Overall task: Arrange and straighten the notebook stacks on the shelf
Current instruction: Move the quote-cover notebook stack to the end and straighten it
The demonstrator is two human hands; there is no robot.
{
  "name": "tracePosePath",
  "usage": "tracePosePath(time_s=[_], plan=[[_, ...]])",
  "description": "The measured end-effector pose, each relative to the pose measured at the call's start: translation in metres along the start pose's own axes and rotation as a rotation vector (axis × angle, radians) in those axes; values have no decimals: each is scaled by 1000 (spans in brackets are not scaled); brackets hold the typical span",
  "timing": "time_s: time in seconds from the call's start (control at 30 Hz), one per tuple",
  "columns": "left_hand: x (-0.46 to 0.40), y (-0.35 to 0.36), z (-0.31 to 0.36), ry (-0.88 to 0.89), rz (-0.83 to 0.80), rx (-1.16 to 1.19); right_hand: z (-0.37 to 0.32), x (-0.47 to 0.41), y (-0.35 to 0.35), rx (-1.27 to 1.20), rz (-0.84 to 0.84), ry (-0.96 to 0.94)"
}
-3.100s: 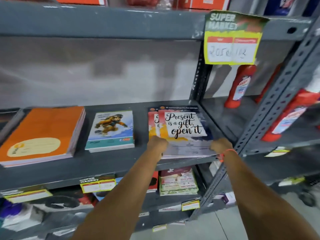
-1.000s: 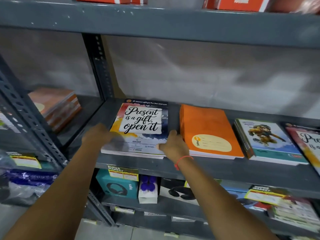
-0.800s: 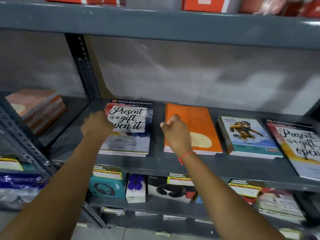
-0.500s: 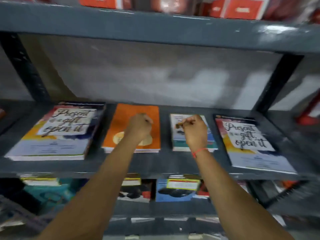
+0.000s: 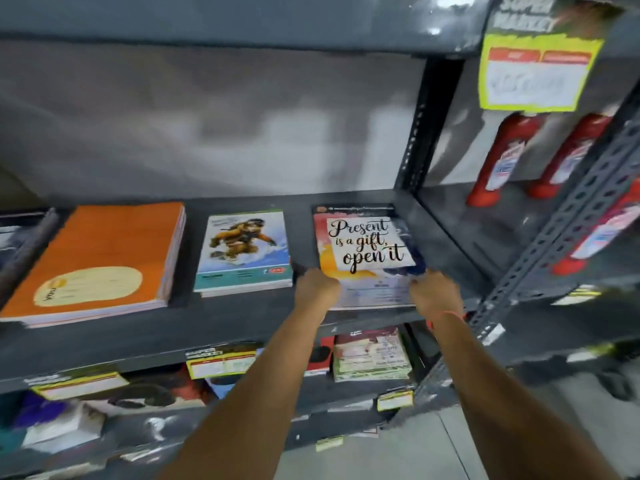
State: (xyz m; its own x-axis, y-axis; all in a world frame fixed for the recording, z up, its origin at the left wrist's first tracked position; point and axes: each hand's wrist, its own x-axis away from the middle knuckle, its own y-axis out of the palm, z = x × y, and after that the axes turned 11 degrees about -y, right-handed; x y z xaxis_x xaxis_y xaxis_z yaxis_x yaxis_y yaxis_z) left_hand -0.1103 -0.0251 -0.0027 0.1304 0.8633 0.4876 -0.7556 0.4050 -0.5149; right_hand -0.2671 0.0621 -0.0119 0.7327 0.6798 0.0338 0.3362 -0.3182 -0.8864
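Three notebook stacks lie flat on the grey shelf. At the right is the "Present is a gift, open it" stack. My left hand grips its front left corner and my right hand, with an orange wrist thread, grips its front right corner. The stack's covers look lined up. In the middle sits the snowboarder-cover stack, apart from my hands. The thick orange stack lies at the left, slightly angled. Another stack's dark edge shows at the far left.
A perforated upright post bounds the shelf bay on the right. Red bottles stand in the neighbouring bay under a yellow price sign. Lower shelves hold boxed goods and a notebook pile, with price tags along the edges.
My view and both hands have swung right along the shelf, from above the orange and snowboarder stacks to the right-hand "Present is a gift" stack, whose front corners my hands now hold.
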Motion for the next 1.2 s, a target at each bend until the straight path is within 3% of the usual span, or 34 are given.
tracePosePath(time_s=[0.3,0.47,0.67,0.9,1.2], plan=[[-10,4,5,-90,-26,188,10,-24,-25,-274,-165,123],[-10,-2,7,-115,-86,306,25,-18,-29,-749,-198,215],[4,-28,14,-48,-116,345,19,-15,-32,-847,-213,163],[15,-138,-22,35,5,440,-87,4,-21,-945,-314,-79],[19,-387,-159,23,144,542,-321,133,72,-1000,-375,-387]])
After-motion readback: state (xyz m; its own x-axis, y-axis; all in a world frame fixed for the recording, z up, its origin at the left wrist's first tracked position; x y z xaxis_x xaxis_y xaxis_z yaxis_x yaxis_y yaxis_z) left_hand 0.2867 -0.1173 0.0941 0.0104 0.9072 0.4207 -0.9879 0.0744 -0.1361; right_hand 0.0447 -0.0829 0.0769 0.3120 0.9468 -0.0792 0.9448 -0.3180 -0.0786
